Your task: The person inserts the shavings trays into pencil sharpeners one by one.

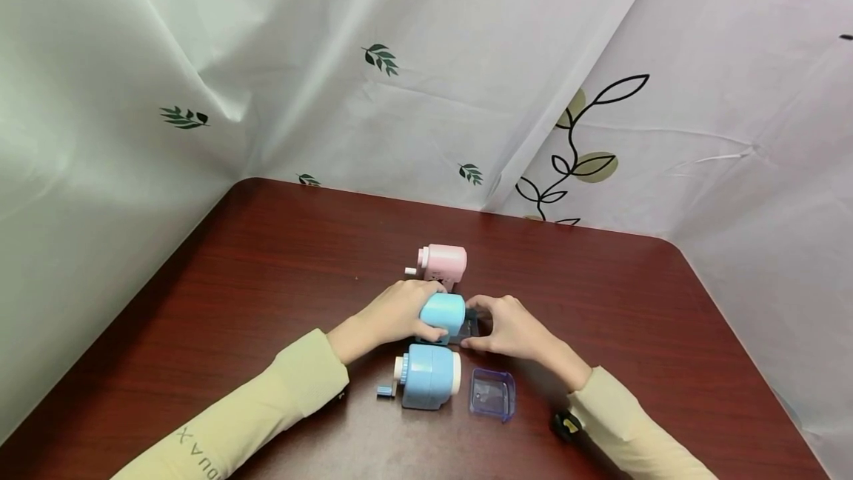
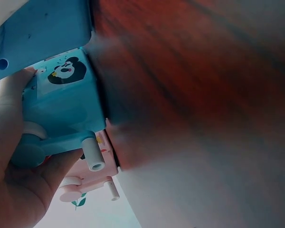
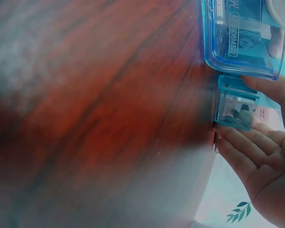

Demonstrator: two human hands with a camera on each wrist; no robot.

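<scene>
A turquoise crank pencil sharpener (image 1: 443, 310) with a panda picture stands in the middle of the row. My left hand (image 1: 396, 313) grips its body from the left, thumb on the near side; its white-tipped crank (image 2: 91, 152) points toward the left wrist camera. At the sharpener's right end sits a clear shavings drawer (image 3: 237, 105), part-way out. My right hand (image 1: 509, 328) pinches this drawer between the thumb on the near side and the fingers on the far side. Something small and dark shows inside the drawer.
Behind stands a pink crank sharpener (image 1: 445, 261). In front is a larger blue sharpener (image 1: 426, 376), with a loose clear bluish drawer (image 1: 492, 395) at its right. The dark red table (image 1: 280, 243) meets white curtains at its back edge. A black item (image 1: 566, 424) is by the right sleeve.
</scene>
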